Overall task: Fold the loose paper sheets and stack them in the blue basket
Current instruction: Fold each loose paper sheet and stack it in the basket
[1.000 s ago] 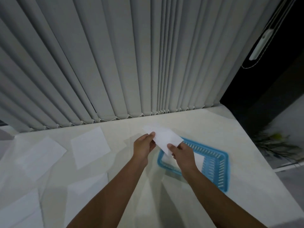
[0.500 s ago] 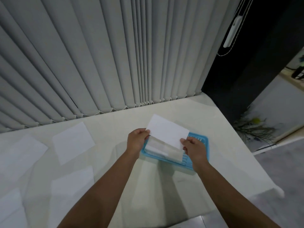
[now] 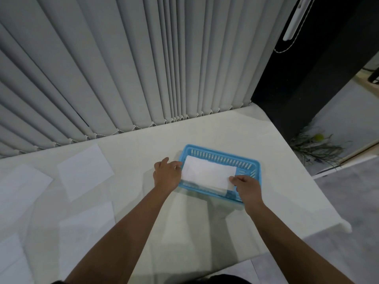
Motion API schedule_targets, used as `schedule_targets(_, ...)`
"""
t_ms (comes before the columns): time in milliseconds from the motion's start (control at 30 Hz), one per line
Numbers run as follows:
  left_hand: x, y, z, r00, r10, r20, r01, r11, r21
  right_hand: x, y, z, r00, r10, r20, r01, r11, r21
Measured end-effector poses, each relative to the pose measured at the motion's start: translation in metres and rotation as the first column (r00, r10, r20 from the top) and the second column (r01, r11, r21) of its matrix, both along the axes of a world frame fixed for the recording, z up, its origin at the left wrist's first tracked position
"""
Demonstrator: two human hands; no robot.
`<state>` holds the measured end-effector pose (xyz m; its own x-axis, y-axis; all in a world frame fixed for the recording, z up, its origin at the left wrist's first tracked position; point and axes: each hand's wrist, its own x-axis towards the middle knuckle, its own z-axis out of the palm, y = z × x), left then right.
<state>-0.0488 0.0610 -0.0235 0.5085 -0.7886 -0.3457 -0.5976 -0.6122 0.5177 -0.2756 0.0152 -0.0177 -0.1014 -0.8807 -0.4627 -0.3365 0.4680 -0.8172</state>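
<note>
A blue slotted basket (image 3: 249, 163) sits on the white table, right of centre. A folded white sheet (image 3: 207, 172) lies in it, over other folded paper underneath. My left hand (image 3: 167, 174) is at the basket's left end, fingertips on the sheet's left edge. My right hand (image 3: 247, 186) pinches the sheet's near right corner over the basket's front rim. Several loose unfolded sheets lie on the left of the table, the nearest one (image 3: 85, 171) left of my left hand.
Grey vertical blinds (image 3: 143, 68) hang along the table's far edge. The table's right edge (image 3: 320, 193) drops to a grey floor, where a dark twiggy plant (image 3: 315, 146) lies. A dark wall stands at the far right.
Both hands have lowered the folded sheet from the air above the basket down into it, flat on the paper inside. The view has shifted, so the basket appears more central.
</note>
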Motion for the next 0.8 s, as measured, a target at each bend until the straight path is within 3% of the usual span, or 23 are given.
schedule_targets(200,-0.002,-0.005,0.002,0.993,-0.097,0.071,0.093,0.994,0.050,0.006,0.001,-0.002,1.000,-0.013,0.001,0.013,1.000,-0.013)
schedule_targets(800,0.007,-0.004,-0.006,0.985,-0.171,0.023,0.167,0.978,0.128,0.019,0.008,-0.009,0.998,-0.059,-0.035,0.058,0.998,-0.029)
